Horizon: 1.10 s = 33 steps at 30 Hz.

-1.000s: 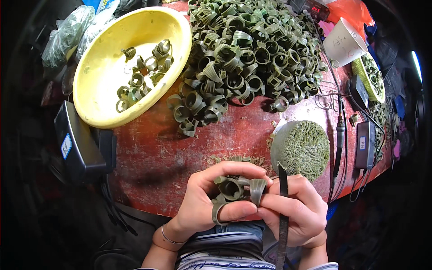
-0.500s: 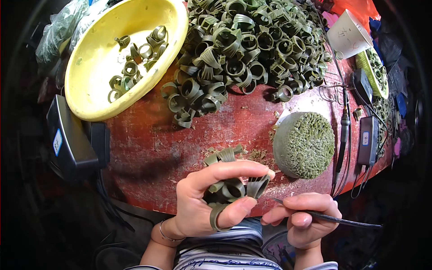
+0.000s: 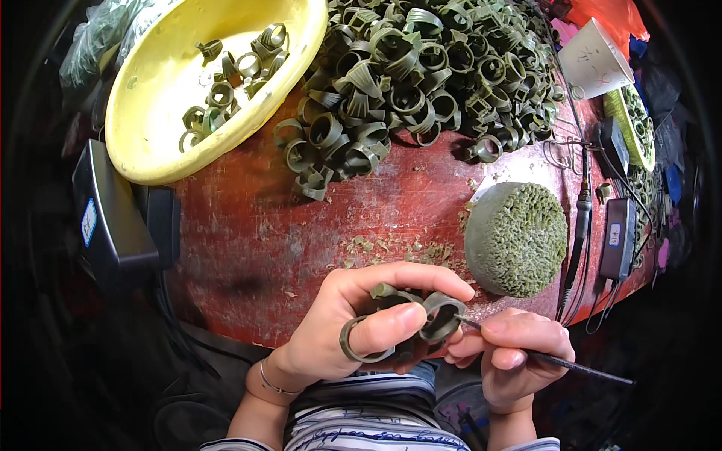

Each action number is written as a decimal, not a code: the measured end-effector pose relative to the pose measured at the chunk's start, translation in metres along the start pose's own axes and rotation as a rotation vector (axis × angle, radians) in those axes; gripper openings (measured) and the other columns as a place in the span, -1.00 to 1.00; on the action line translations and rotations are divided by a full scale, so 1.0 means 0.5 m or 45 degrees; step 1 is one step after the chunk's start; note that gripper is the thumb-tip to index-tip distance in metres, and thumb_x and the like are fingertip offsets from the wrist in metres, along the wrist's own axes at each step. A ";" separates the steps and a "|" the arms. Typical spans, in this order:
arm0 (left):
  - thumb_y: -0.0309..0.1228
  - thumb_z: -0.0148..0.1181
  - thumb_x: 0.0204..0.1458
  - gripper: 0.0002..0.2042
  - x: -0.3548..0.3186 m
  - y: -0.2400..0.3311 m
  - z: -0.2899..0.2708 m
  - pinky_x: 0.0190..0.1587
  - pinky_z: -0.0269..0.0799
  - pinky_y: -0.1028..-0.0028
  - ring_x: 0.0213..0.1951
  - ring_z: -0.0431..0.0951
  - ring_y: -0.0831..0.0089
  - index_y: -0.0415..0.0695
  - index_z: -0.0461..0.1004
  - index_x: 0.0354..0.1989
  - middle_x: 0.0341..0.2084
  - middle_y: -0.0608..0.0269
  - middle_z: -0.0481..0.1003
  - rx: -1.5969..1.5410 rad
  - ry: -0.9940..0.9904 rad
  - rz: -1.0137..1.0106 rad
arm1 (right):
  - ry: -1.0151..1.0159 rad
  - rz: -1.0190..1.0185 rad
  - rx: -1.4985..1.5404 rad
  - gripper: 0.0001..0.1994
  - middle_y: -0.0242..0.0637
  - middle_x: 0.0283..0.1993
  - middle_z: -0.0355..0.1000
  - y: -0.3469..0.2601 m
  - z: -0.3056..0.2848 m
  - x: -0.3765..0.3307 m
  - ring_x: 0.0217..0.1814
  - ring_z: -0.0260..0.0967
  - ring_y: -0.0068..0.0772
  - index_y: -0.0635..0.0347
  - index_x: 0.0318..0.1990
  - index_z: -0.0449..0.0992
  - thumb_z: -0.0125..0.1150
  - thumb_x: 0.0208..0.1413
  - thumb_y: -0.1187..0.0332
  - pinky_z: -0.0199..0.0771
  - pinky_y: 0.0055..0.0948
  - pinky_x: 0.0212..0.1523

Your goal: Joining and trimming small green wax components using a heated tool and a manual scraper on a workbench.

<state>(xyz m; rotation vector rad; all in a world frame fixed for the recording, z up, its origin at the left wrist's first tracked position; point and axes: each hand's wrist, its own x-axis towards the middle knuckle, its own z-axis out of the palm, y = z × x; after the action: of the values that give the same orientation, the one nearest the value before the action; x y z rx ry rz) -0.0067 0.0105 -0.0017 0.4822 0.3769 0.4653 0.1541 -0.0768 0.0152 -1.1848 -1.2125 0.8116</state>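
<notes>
My left hand (image 3: 353, 316) is closed around several dark green wax rings, pinching one wax ring (image 3: 441, 317) between thumb and index finger. Another ring (image 3: 348, 340) loops around its thumb. My right hand (image 3: 523, 357) grips a thin dark carving tool (image 3: 579, 367) like a pen. The tool's narrow tip meets the right edge of the pinched ring, though exact contact is hard to make out. Just beyond my hands, a round grey-green block (image 3: 481, 244) with a rough, crumbly face rests on the red table (image 3: 241, 255).
A large heap of green rings (image 3: 421, 75) covers the back of the table. At the far left, a yellow basin (image 3: 150, 98) holds several more. A corded pen (image 3: 577, 233), a small dark box (image 3: 617, 237) and a white cup (image 3: 594, 60) stand right. Green shavings (image 3: 383, 246) lie near my hands.
My left hand has turned and moved slightly right, so the pinched ring's opening now shows. The tool tip, apart from the ring before, is now at its edge.
</notes>
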 end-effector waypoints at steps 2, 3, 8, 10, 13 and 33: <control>-0.32 0.04 0.01 -0.67 0.000 0.001 0.004 -0.28 0.33 0.65 -0.33 0.40 0.66 -0.27 0.39 -0.09 -0.34 0.27 0.46 0.026 0.020 0.026 | 0.059 -0.009 -0.011 -0.85 -0.13 -0.49 0.48 0.000 0.002 0.001 -0.52 0.47 -0.34 0.36 -0.30 0.44 0.18 -0.04 0.49 0.48 -0.49 -0.52; -0.32 0.04 0.02 -0.67 0.001 0.001 0.007 -0.29 0.33 0.65 -0.33 0.41 0.66 -0.26 0.39 -0.10 -0.34 0.28 0.46 0.055 0.037 0.051 | 0.056 -0.008 -0.012 -0.85 -0.13 -0.49 0.48 -0.001 0.002 0.002 -0.52 0.47 -0.34 0.36 -0.30 0.44 0.18 -0.04 0.49 0.48 -0.49 -0.52; -0.31 0.07 0.03 -0.69 0.003 0.006 0.019 -0.40 0.28 0.70 -0.44 0.36 0.72 -0.23 0.40 -0.09 -0.44 0.36 0.44 0.146 0.120 -0.003 | 0.025 -0.057 -0.137 -0.79 -0.22 -0.63 0.41 -0.008 0.000 0.016 -0.66 0.37 -0.44 0.28 -0.38 0.41 0.18 -0.04 0.30 0.36 -0.58 -0.65; -0.31 0.09 0.03 -0.69 0.003 0.005 0.020 -0.43 0.25 0.72 -0.48 0.34 0.74 -0.22 0.40 -0.09 -0.48 0.40 0.43 0.166 0.130 -0.027 | 0.167 -0.080 -0.215 -0.69 -0.31 -0.73 0.37 -0.009 0.021 0.018 -0.77 0.28 -0.57 0.25 -0.50 0.39 0.18 -0.03 0.15 0.25 -0.70 -0.73; -0.32 0.11 0.02 -0.70 0.002 0.004 0.019 -0.51 0.20 0.74 -0.55 0.30 0.77 -0.21 0.42 -0.10 -0.56 0.45 0.41 0.215 0.162 -0.016 | 0.004 -0.042 -0.192 -0.83 -0.21 -0.55 0.46 -0.009 0.002 0.019 -0.58 0.44 -0.37 0.28 -0.34 0.46 0.25 -0.09 0.41 0.45 -0.51 -0.57; -0.39 0.20 -0.05 -0.67 0.001 -0.002 0.017 -0.44 0.23 0.74 -0.52 0.31 0.77 -0.17 0.42 -0.08 -0.51 0.45 0.42 0.491 0.217 0.070 | 0.176 -0.101 -0.357 -0.70 -0.40 -0.69 0.38 -0.022 0.016 0.038 -0.69 0.25 -0.60 0.15 -0.53 0.40 0.12 0.03 0.11 0.21 -0.64 -0.57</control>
<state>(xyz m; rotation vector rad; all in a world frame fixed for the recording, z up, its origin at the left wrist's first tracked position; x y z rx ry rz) -0.0021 0.0067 0.0047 0.8313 0.6238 0.4900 0.1492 -0.0596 0.0303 -1.3853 -1.2780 0.5024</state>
